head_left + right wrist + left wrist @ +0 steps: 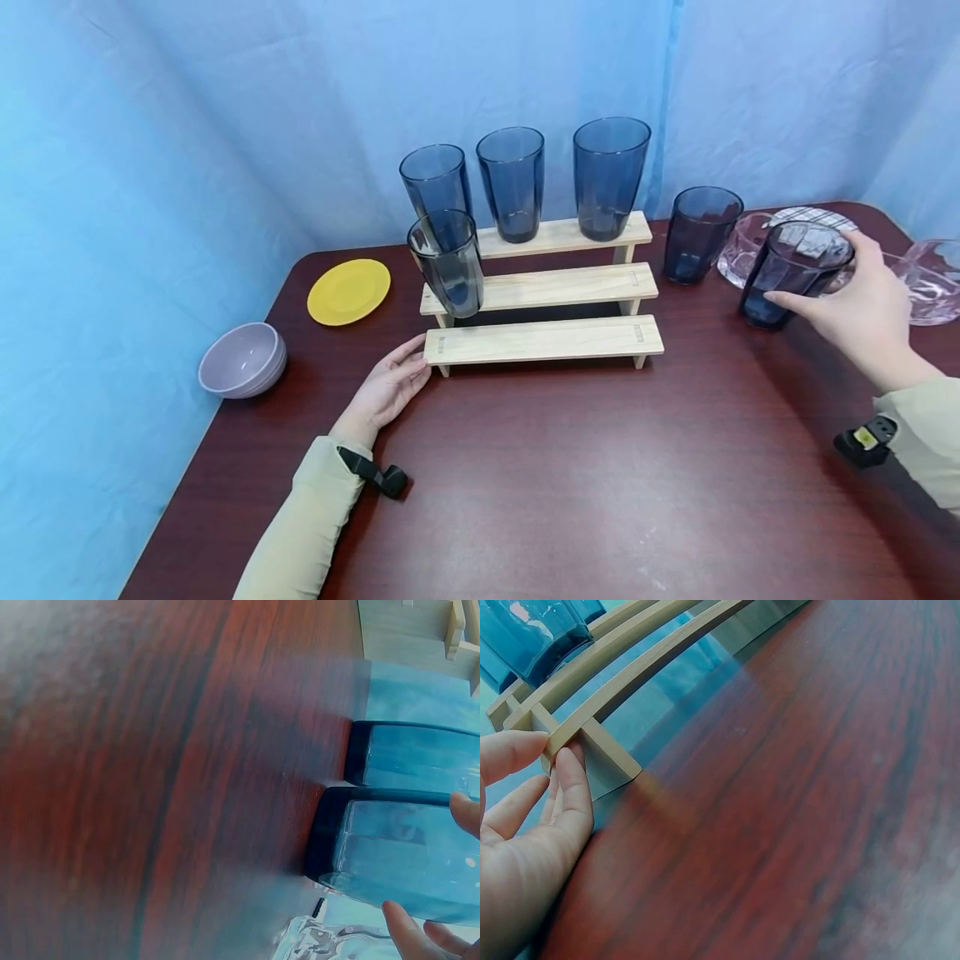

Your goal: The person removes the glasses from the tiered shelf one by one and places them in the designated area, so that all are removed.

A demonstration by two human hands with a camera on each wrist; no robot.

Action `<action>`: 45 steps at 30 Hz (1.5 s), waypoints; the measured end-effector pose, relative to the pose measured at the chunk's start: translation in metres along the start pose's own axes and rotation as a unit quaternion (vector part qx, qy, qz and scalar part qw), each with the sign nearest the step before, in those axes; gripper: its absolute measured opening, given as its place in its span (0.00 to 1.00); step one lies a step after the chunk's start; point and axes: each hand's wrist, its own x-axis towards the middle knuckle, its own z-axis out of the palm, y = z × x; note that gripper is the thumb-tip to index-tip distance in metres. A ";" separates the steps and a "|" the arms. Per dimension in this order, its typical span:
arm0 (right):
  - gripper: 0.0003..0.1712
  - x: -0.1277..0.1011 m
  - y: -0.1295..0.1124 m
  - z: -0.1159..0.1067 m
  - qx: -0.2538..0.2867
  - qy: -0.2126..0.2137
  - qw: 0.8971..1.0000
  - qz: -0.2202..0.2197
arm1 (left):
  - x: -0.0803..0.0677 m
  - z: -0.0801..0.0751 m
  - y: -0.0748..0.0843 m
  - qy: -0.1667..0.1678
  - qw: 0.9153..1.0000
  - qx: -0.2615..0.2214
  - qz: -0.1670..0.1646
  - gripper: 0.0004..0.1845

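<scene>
From the head camera, my right hand (862, 312) wraps its fingers and thumb around a dark blue glass (791, 271) standing on the brown table (600, 483), at about three o'clock from the wooden stepped rack (543, 292). A second dark glass (699, 233) stands just beside it at ten o'clock, and clear glass bowls (930, 279) lie behind. My left hand (386, 392) lies flat, fingers straight and together, tips touching the rack's bottom step at its nine o'clock end. Three blue glasses (513, 183) stand on the top step and a tilted one (448, 262) on the middle step. A yellow plate (348, 292) and a lilac bowl (243, 360) sit out at nine o'clock.

From the left wrist, my fingertips (570, 761) press against the end of the lowest step (622, 686), thumb above, fingers loosely extended.

From the right wrist, my fingertips (405, 930) curl on the held glass (397, 855), its base on the table; the neighbouring glass (420, 754) stands close at twelve o'clock.
</scene>
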 end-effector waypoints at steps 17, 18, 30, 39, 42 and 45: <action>0.60 0.003 0.000 0.003 0.022 -0.003 1.000 -0.008 | -0.001 -0.001 -0.001 0.005 1.000 0.003 -0.003 0.31; 0.60 0.003 0.000 0.003 0.023 -0.005 1.000 -0.007 | -0.001 -0.001 -0.001 0.005 1.000 0.003 -0.002 0.31; 0.58 -0.005 -0.009 -0.013 0.013 -0.008 1.000 0.022 | 0.000 -0.002 0.000 0.004 1.000 -0.003 -0.007 0.31; 0.53 -0.016 -0.028 -0.034 0.057 0.026 0.998 0.023 | 0.000 -0.001 0.001 -0.004 1.000 -0.012 -0.004 0.31; 0.51 -0.022 -0.038 -0.037 0.064 0.033 0.997 0.018 | 0.000 -0.002 0.001 -0.009 1.000 -0.010 -0.001 0.31; 0.51 -0.027 -0.051 -0.035 0.052 0.031 0.998 0.007 | 0.000 -0.002 0.001 -0.008 1.000 -0.009 -0.001 0.31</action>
